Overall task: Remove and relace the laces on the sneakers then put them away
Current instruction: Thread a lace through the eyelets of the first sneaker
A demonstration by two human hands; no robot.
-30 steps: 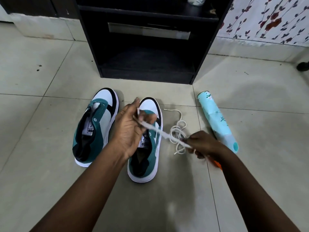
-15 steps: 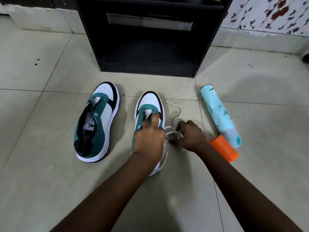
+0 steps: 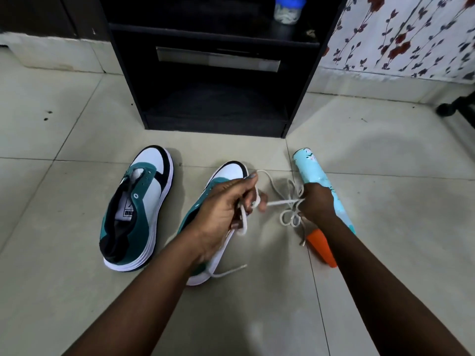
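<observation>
Two green, white and black sneakers lie on the tiled floor, toes pointing away from me. The left sneaker [image 3: 138, 209] has no lace. My left hand [image 3: 223, 209] hovers over the right sneaker [image 3: 228, 173] and grips a flat white lace [image 3: 231, 242] that hangs down to the floor. A taut strand runs from that hand to my right hand [image 3: 317, 204], which pinches it beside a loose pile of white lace [image 3: 290, 199] on the floor.
A black shelf unit [image 3: 216, 73] stands open just behind the shoes, with a small jar [image 3: 286, 9] on its upper shelf. A light blue spray can [image 3: 318, 181] with an orange cap [image 3: 321, 246] lies right of my right hand. A floral curtain hangs at the far right.
My left hand has lifted off the right sneaker's tongue and drawn a length of lace up and towards me. My right hand stays by the lace pile. The camera has tilted up.
</observation>
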